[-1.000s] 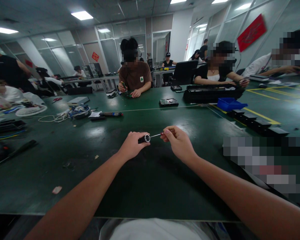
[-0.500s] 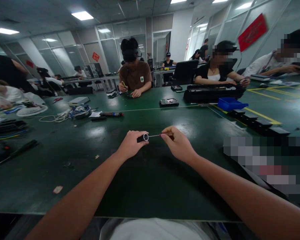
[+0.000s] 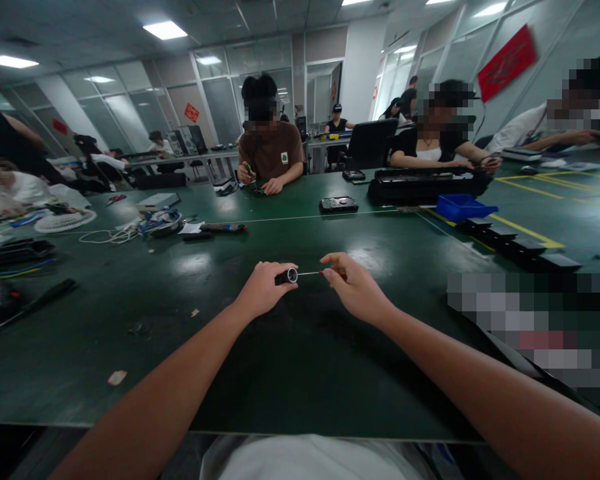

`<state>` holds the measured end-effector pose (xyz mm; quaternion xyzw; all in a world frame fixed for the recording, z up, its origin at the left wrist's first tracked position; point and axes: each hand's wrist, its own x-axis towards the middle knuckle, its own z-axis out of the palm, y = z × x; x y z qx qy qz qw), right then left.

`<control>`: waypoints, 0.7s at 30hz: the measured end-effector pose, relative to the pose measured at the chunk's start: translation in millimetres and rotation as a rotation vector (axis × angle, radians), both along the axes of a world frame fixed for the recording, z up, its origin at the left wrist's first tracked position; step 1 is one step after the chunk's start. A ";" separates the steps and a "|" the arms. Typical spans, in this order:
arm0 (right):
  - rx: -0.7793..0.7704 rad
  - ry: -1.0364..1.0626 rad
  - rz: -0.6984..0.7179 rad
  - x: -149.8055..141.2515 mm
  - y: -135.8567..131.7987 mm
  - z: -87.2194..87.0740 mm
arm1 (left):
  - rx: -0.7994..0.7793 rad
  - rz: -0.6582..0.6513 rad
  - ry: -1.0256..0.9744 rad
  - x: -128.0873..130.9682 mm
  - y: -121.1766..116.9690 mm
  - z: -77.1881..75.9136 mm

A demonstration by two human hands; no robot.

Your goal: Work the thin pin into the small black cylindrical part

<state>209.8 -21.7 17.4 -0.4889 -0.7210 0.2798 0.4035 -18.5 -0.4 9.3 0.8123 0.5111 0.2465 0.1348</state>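
My left hand (image 3: 261, 288) is closed round a small black cylindrical part (image 3: 291, 275) with a pale ring at its end, which faces me. From the right, a thin metal shaft with a red end, seemingly a screwdriver (image 3: 310, 273), reaches to the side of that part. My right hand (image 3: 356, 285) grips the screwdriver between thumb and fingers, most of its handle hidden in the palm. Both hands are held above the green tabletop (image 3: 330, 387), a short gap apart. Whether the screwdriver's tip sits in a screw is too small to tell.
Ahead lie a hard drive (image 3: 339, 204), a marker-like tool (image 3: 225, 228) and a bundle of cables (image 3: 159, 224). To the right are a blue bin (image 3: 463, 207) and several black blocks (image 3: 525, 250). A co-worker (image 3: 270, 153) sits opposite, others at the right.
My right index finger has lifted slightly away from the thumb on the screwdriver. The left hand and the black part have hardly moved.
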 end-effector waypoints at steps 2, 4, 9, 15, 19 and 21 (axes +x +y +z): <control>-0.020 -0.008 0.016 -0.1 0.0 0.9 | -0.001 0.004 -0.001 0.0 0.1 0.2; -0.052 -0.026 0.027 -0.1 0.6 1.4 | -0.002 -0.005 0.004 0.4 0.0 0.5; -0.025 -0.034 0.010 -0.5 -0.5 1.6 | -0.006 -0.012 0.018 1.5 -0.3 1.0; -0.038 0.036 0.008 -0.9 -0.7 -0.7 | 0.001 -0.004 0.009 0.4 0.4 -1.1; -0.059 0.030 -0.039 -0.6 -0.5 -1.2 | 0.001 -0.030 0.010 1.2 0.5 -3.2; -0.041 0.052 -0.036 -0.7 -1.2 -1.4 | 0.005 -0.038 0.014 1.7 0.7 -3.5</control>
